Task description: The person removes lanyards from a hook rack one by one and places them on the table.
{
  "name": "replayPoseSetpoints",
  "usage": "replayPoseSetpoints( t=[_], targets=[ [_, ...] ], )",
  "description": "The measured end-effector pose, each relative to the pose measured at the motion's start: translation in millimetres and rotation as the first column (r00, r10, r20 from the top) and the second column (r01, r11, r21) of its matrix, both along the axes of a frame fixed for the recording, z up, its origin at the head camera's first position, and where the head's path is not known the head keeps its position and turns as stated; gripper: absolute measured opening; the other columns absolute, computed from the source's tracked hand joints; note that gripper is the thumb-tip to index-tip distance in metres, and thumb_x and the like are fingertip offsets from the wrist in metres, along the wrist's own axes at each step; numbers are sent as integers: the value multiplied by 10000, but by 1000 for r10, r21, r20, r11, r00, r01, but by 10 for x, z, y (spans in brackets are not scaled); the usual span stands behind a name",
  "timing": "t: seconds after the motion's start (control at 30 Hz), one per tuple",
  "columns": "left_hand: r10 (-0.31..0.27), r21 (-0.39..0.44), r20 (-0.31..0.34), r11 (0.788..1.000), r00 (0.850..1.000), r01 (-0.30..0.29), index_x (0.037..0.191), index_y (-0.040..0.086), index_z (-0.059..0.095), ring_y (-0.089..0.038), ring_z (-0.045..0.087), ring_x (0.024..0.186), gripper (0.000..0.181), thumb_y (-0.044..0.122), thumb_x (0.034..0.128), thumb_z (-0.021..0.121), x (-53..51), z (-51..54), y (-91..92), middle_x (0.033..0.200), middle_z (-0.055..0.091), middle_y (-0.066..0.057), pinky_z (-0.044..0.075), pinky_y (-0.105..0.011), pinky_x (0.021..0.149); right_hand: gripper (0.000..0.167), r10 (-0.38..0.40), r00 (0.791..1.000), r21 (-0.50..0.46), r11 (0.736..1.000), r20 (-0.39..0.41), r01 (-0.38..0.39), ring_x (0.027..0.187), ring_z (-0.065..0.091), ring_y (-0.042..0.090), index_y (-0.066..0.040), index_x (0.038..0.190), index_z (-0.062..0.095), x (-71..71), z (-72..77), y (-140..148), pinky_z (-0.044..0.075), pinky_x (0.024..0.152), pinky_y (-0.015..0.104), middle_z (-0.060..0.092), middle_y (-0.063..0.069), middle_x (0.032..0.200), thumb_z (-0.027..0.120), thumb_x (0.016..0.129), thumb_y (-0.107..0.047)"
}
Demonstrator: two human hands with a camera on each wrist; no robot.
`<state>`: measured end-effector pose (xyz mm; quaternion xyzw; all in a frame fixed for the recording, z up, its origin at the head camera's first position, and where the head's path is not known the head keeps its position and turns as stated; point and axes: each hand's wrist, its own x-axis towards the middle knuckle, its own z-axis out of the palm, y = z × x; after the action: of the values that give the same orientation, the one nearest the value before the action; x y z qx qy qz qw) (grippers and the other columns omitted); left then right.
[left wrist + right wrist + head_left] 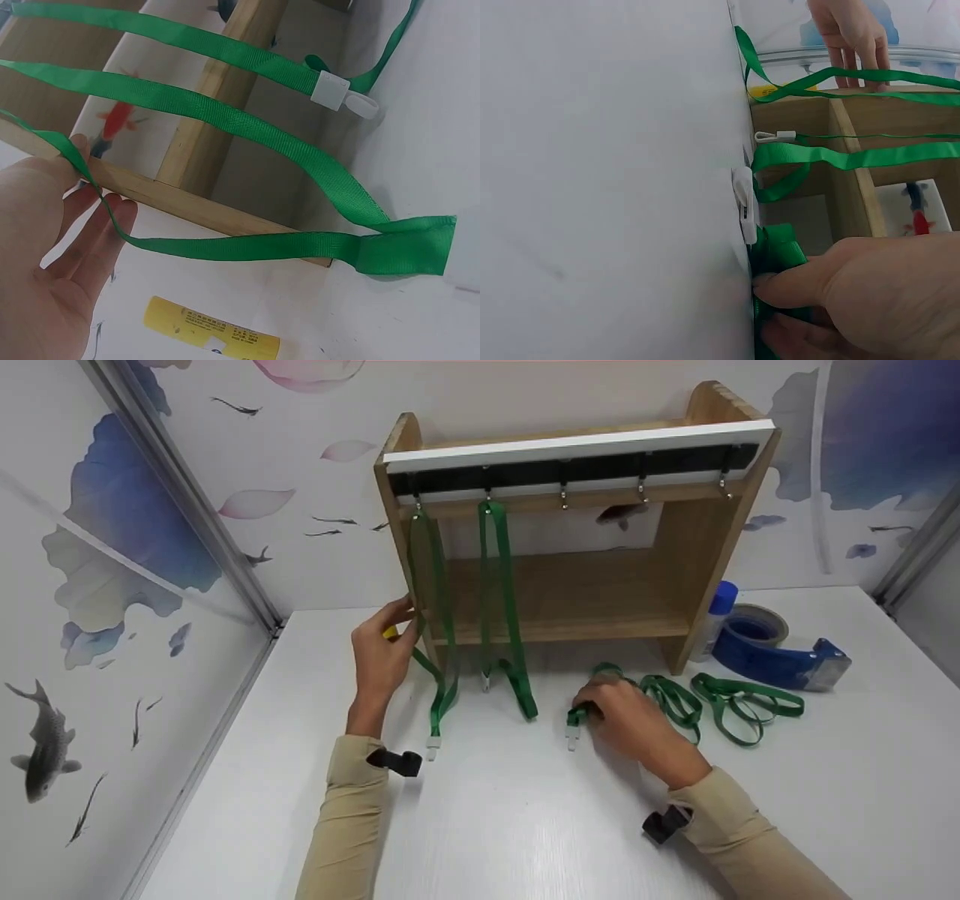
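Observation:
My left hand (pixel 381 652) holds the left side panel of a wooden shelf (pixel 570 585), its thumb on the panel's front edge and its fingers on the outer face in the left wrist view. Close by hangs a green lanyard (pixel 448 622) with a white clip, looped on the leftmost hook. On the second hook is another green lanyard (pixel 511 607), its lower end reaching the table. My right hand (pixel 634 720) pinches a third, bunched green lanyard (pixel 776 251) on the table; the white clip (pixel 573 736) sticks out to the left, and the fingers hide much of the strap.
Two more coiled lanyards, a nearer coil (pixel 675 705) and a farther-right coil (pixel 746 706), lie right of my right hand. Behind them stand a blue tape dispenser (pixel 780 664) and a blue-capped bottle (pixel 716 619). A yellow tube (pixel 214 330) lies beside the shelf's left side.

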<state>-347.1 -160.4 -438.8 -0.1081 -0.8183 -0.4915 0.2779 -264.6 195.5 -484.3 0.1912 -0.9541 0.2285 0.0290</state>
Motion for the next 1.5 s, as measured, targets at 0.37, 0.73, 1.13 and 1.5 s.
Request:
replayPoseSetpoints(
  t=[0.37, 0.73, 1.13, 1.5],
  targets=[
    [-9, 7, 3, 1000, 1000, 9, 1371, 142, 757, -228, 780, 1166, 353, 188, 1021, 773, -9, -6, -1, 1348, 782, -43, 651, -455, 1004, 468, 108, 994, 33, 994, 25, -109, 1251, 723, 310, -186, 1285, 811, 50, 94, 35, 628, 1027, 533, 768, 71, 1341, 701, 942, 114],
    [-15, 8, 24, 1000, 1000, 14, 1380, 164, 753, -226, 771, 1177, 349, 181, 1031, 758, -22, -6, 44, 1347, 783, -33, 645, -453, 1018, 350, -158, 981, -102, 984, -116, 146, 1105, 774, 365, -167, 1321, 786, 61, 539, 674, 669, 906, 510, 792, 143, 1274, 783, 982, -81],
    [-3, 17, 46, 1000, 999, 2, 1379, 177, 756, -232, 761, 1193, 349, 200, 1030, 761, 22, 14, 7, 1357, 777, -30, 631, -480, 1049, 380, -606, 772, -580, 705, -193, 408, 1093, 714, 172, -71, 1286, 685, -133, 556, 1072, 538, 944, 73, 772, 94, 1196, 777, 1012, -318],
    [2, 33, 80, 999, 997, -5, 1384, 166, 750, -242, 742, 1239, 334, 243, 1060, 721, 56, 99, 27, 1367, 770, -44, 622, -477, 1068, 504, -564, 808, -612, 704, -171, 361, 1375, 678, 347, -128, 1513, 624, -216, 441, 1065, 566, 1108, 531, 685, 137, 1497, 751, 1036, -232]
  ],
)
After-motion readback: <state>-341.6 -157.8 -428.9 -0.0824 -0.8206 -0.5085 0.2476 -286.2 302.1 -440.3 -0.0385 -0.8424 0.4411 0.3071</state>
